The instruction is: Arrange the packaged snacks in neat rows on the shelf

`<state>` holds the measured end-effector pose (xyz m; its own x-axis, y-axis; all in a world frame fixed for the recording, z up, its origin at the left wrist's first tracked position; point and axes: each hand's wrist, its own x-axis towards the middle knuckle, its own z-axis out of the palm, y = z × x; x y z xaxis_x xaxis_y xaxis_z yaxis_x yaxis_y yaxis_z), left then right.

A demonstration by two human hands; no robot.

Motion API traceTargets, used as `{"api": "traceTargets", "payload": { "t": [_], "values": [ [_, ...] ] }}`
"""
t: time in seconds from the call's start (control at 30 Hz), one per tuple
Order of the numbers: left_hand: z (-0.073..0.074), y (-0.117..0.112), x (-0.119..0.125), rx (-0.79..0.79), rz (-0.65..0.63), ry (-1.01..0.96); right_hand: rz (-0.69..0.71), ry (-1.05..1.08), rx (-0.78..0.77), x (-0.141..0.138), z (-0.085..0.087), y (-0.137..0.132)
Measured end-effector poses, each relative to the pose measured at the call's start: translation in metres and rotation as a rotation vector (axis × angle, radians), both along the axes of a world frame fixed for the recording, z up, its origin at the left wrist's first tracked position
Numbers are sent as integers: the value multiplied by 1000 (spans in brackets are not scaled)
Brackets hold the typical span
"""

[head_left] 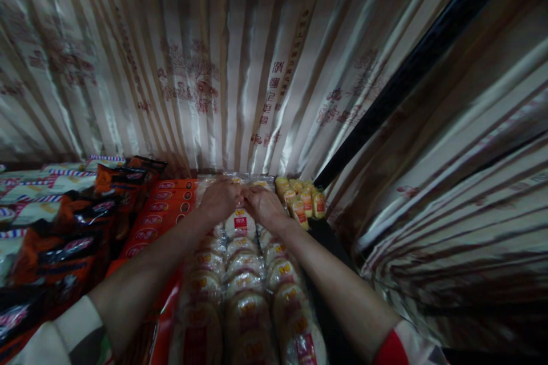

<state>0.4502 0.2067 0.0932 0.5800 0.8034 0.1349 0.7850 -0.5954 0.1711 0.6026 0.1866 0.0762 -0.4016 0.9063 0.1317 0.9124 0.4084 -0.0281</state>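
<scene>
My left hand [220, 201] and my right hand [264, 205] meet at the far end of the middle row of clear-wrapped round flat cakes. Both have curled fingers, closed at the top edge of one wrapped cake [240, 223], which faces me with its red label showing. Fingertips are partly hidden and dim. Below my hands, more wrapped cakes [246, 265] overlap in three rows running toward me.
Left of the cakes lie red-orange packets [159, 207], then black-and-orange bags [64, 245] and white packs [38, 208]. Small yellow packaged items [300, 205] stand at the back right. A patterned curtain [240, 68] hangs behind, with a dark slanted pole [398, 80] at right.
</scene>
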Motion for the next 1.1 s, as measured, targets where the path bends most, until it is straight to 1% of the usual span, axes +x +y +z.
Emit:
{"api": "traceTargets", "payload": {
  "t": [0.13,0.27,0.37,0.43,0.5,0.57,0.63,0.87,1.1],
  "values": [
    [5,-10,2,-8,-29,91,-7,18,2,1,-2,2],
    [1,-14,4,28,-35,118,-12,54,67,0,-4,-5],
    [-6,-13,2,61,-35,113,1,144,139,0,-2,-24],
    [-12,-11,1,78,-32,111,22,193,122,-1,-1,-39],
    [-16,-11,0,90,-31,108,86,224,85,-1,0,-54],
    [-17,-11,-1,96,-32,110,118,227,62,-1,-1,-64],
    [-16,-12,-1,99,-31,118,110,212,63,-1,-4,-69],
    [-10,-15,0,95,-26,136,104,137,72,3,-8,-66],
    [-16,-17,1,105,-8,115,91,141,93,0,-13,-61]
  ]
}}
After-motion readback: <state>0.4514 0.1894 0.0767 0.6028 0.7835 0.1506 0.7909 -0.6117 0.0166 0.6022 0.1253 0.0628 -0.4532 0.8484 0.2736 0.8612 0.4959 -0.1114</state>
